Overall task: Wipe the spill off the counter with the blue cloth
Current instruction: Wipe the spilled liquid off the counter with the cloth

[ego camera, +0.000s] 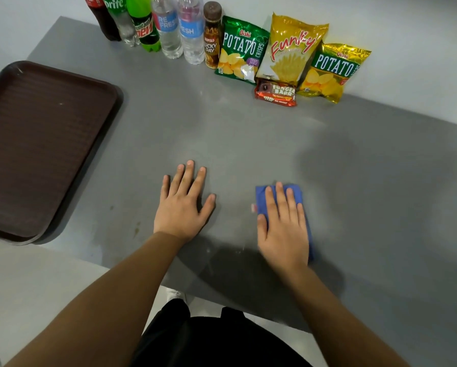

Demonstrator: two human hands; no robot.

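A folded blue cloth (pixel 261 198) lies on the grey counter (pixel 222 123) near its front edge. My right hand (pixel 283 229) presses flat on top of it, fingers spread, covering most of it. My left hand (pixel 183 201) rests flat on the bare counter to the left of the cloth, palm down, holding nothing. Faint wet smears and small specks show on the counter near my hands, around the front edge. No clear puddle is visible.
A dark brown tray (pixel 36 144) sits at the left, overhanging the counter's edge. Along the back wall stand several drink bottles (pixel 169 27), and to their right lie snack bags (pixel 291 49) and a chocolate bar (pixel 275 92).
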